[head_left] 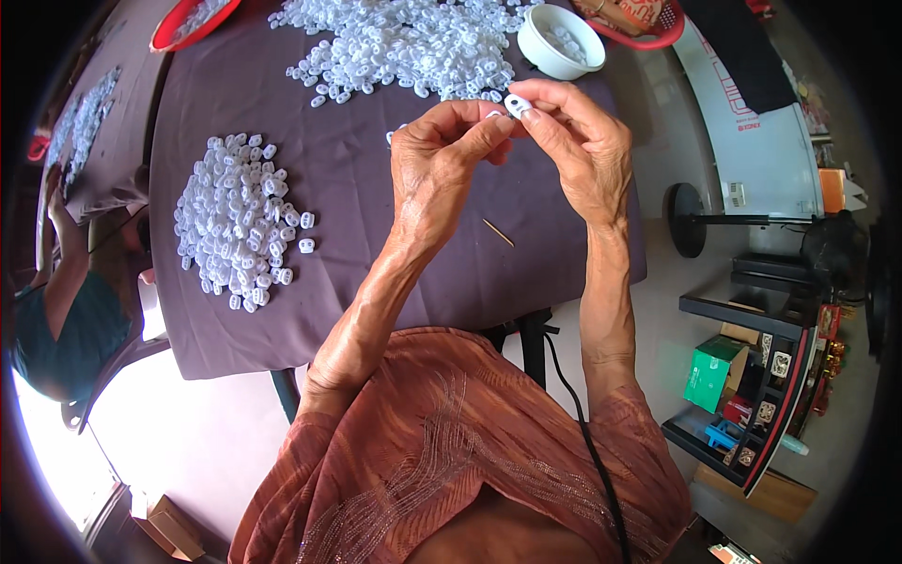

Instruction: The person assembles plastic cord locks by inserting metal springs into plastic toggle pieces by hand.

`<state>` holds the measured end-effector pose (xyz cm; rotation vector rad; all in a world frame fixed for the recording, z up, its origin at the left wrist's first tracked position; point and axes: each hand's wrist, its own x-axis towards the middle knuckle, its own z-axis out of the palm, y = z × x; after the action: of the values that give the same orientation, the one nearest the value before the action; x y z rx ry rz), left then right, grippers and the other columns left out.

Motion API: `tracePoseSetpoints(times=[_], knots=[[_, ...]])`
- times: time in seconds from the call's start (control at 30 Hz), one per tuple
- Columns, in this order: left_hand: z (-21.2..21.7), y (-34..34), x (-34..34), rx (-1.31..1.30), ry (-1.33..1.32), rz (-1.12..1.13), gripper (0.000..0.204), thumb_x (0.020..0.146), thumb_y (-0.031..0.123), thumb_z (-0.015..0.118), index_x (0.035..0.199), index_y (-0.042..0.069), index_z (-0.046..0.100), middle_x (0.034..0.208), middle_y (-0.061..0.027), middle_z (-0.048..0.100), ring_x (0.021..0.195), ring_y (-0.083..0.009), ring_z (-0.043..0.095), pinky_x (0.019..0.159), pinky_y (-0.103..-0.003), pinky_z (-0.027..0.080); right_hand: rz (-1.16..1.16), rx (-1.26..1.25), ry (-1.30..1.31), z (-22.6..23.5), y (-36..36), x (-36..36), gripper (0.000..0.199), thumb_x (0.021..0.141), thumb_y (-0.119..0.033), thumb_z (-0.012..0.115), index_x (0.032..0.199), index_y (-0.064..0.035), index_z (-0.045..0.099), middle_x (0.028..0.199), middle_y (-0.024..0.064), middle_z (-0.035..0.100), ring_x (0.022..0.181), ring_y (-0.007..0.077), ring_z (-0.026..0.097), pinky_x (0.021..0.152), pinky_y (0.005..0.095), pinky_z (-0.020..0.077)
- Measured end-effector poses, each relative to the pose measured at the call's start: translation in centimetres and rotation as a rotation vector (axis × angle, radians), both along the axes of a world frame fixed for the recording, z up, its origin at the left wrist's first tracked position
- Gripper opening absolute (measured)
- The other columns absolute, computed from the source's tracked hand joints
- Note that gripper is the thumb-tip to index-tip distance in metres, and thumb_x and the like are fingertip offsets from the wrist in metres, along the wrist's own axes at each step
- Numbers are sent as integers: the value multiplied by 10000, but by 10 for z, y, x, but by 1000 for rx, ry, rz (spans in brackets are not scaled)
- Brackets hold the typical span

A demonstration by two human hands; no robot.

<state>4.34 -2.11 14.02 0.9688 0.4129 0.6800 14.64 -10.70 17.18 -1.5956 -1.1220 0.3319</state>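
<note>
My left hand (443, 155) and my right hand (581, 150) meet above a table covered with a dark purple cloth (357, 282). Between their fingertips they pinch one small white plastic piece (516, 104). A heap of the same white pieces (240, 218) lies to the left of my hands. A larger spread of white pieces (413, 45) lies at the far side. A thin wooden stick (498, 232) rests on the cloth below my hands.
A white bowl (560, 42) holding a few pieces stands at the far right, beside a red basket (648, 23). Another red basket (193, 23) is at the far left. Another person (66, 310) sits at the left. A black shelf (752, 395) stands on the floor at right.
</note>
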Motion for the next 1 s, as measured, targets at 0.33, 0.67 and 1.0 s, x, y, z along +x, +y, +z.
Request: tracePoseSetpoints(times=[0.33,0.67,1.0], knots=[[-5,-2,0,-5,12,-18,152,770,89,632,865,-29,626,711,-67,615,629,-106,556,605,-221,457,20,1,-106,-4,-3,2,158,821,-36,550,968,-6,600,794,8,593,712,47,530,622,165,423],[-11,-1,3,-14,46,-49,160,769,82,630,875,-37,625,722,-79,620,637,-119,573,614,-232,473,12,-49,-215,-7,-5,4,161,797,1,559,949,-9,609,794,30,597,718,66,546,626,180,433],[-29,5,7,-287,-45,-180,161,786,135,617,825,-20,610,761,-91,620,660,-159,598,631,-283,506,-56,-49,-279,-25,-6,3,251,750,-30,616,1000,-29,593,774,45,588,713,116,560,629,246,451]])
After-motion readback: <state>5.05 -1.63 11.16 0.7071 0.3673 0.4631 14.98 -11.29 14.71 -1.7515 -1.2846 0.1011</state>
